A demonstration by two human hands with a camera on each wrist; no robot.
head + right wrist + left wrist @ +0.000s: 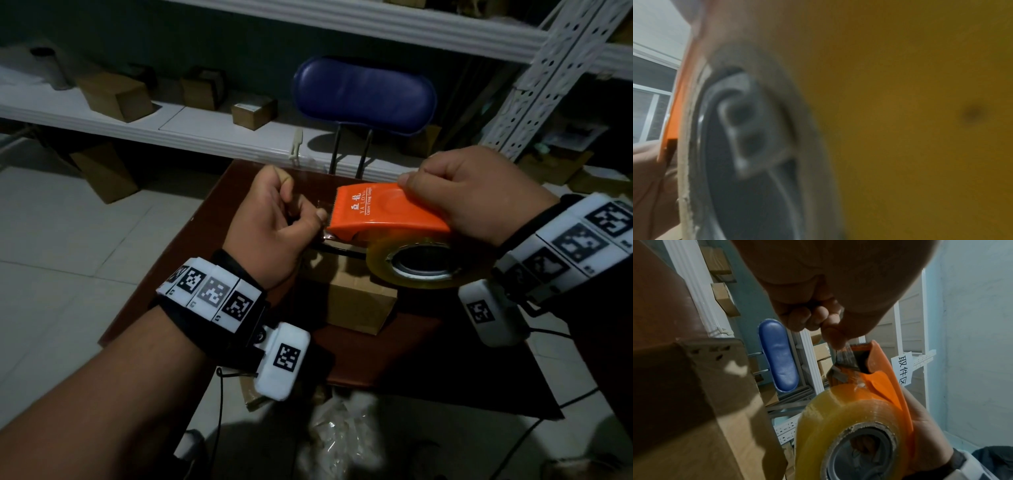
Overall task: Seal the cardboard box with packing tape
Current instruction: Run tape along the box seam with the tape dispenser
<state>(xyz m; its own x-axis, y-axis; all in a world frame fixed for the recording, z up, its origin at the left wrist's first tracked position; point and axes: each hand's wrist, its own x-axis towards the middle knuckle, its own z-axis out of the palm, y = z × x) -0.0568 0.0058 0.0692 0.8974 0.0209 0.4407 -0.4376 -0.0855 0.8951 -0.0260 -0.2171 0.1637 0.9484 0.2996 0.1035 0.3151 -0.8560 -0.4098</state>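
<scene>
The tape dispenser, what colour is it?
Orange, with white lettering on top; the dispenser shows best in the head view.

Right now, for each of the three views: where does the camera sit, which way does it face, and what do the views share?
Head: on the head, facing forward and down at both hands, left hand and right hand, the dispenser, the box.
Left wrist: under the left wrist, looking along the fingers pinching the tape end; the box fills its left.
Right wrist: pressed close to the tape roll, blurred; some palm shows.
Shared: roll and dispenser in all three.
</scene>
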